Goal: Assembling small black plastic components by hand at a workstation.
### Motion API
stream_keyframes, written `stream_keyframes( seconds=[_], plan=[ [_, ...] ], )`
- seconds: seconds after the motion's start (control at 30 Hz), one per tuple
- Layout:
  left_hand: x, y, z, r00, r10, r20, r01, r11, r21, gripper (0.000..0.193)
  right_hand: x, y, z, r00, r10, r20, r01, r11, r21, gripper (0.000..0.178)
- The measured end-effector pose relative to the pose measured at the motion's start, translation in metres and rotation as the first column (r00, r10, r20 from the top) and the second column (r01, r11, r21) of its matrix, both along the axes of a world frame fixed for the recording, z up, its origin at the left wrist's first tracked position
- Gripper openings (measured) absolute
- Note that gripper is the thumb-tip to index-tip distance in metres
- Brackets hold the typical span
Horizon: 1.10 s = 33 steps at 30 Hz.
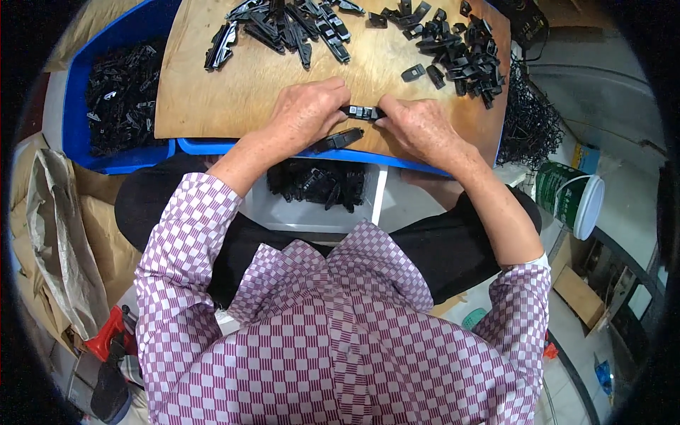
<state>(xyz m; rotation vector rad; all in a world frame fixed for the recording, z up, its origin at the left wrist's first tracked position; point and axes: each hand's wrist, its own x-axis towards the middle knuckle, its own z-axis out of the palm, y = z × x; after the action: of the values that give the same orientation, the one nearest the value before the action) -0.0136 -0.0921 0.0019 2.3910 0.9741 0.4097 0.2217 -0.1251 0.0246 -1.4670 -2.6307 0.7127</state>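
Note:
Between my two hands is a small black plastic part (363, 112) with shiny light patches, held level above the wooden board (212, 106). My left hand (309, 110) is closed, pinching its left end. The fingers of my right hand (422, 129) are closed on its right end, thumb and forefinger pressed together. Fingertips hide both ends of the part. A longer black plastic piece (338, 140) lies just below, near the board's front edge and close to my left wrist.
Long black clips (287, 28) are heaped at the board's far side, small black pieces (460, 53) at its far right. A blue bin (78, 134) of black parts stands left; a white bin (312, 221) sits below the front edge. A green bucket (563, 195) lies tilted at right.

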Motion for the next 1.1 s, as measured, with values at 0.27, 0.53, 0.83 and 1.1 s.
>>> stream_keyframes(
  seconds=[0.27, 0.53, 0.83, 1.1],
  plan=[
    [-0.001, 0.003, 0.001, 0.999, -0.008, -0.048, 0.010, 0.999, 0.036, 0.016, -0.019, 0.013, 0.005, 0.992, 0.081, 0.101, -0.079, 0.997, -0.023, 0.017],
    [0.010, 0.051, 0.005, 0.985, 0.171, -0.015, -0.155, 0.924, 0.349, 0.014, 0.023, 0.032, -0.009, 0.938, -0.021, 0.346, -0.174, 0.834, 0.523, 0.024],
    [0.024, 0.035, 0.004, 0.989, 0.046, -0.141, 0.005, 0.940, 0.341, 0.019, 0.020, 0.023, -0.020, 0.929, -0.115, -0.353, 0.221, 0.935, 0.278, 0.025],
    [0.012, 0.026, 0.009, 0.987, 0.116, -0.110, -0.093, 0.978, 0.189, 0.015, 0.031, 0.017, -0.016, 0.998, -0.060, 0.032, 0.037, 0.878, 0.477, 0.019]
  ],
)
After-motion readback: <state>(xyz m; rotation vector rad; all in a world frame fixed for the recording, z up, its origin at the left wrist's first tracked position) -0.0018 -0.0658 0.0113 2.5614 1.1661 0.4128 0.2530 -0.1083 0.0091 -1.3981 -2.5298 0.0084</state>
